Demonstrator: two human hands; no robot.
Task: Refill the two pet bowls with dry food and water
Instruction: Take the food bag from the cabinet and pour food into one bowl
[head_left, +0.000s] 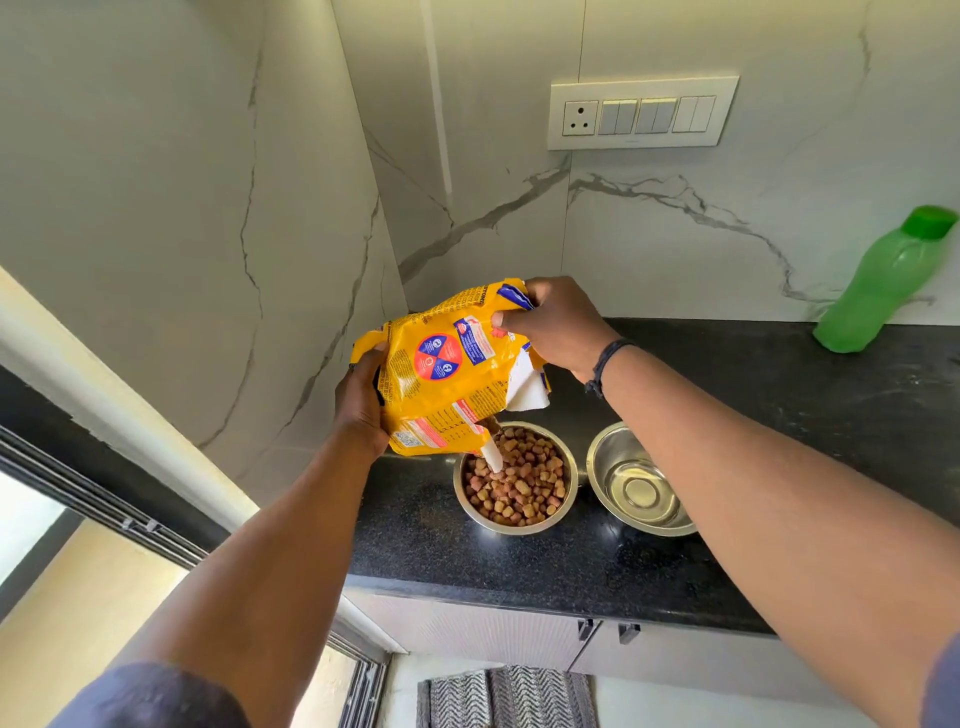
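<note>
A yellow pet food bag (441, 374) hangs tilted, mouth down, over the left steel bowl (571, 486), which holds a heap of brown kibble (519, 488). My left hand (358, 400) grips the bag's left side near its lower end. My right hand (556, 325) pinches the bag's upper corner. Just to the right stands the second steel bowl (636, 483), shiny inside and partly hidden behind my right forearm. A green plastic bottle (883, 283) with a green cap stands by the wall at the far right.
Both bowls sit on a black granite counter (431, 540) in a corner of white marble walls. A switch panel (641, 114) is on the back wall. Cabinet doors (478, 631) and a grey rug (506, 696) lie below the counter's front edge.
</note>
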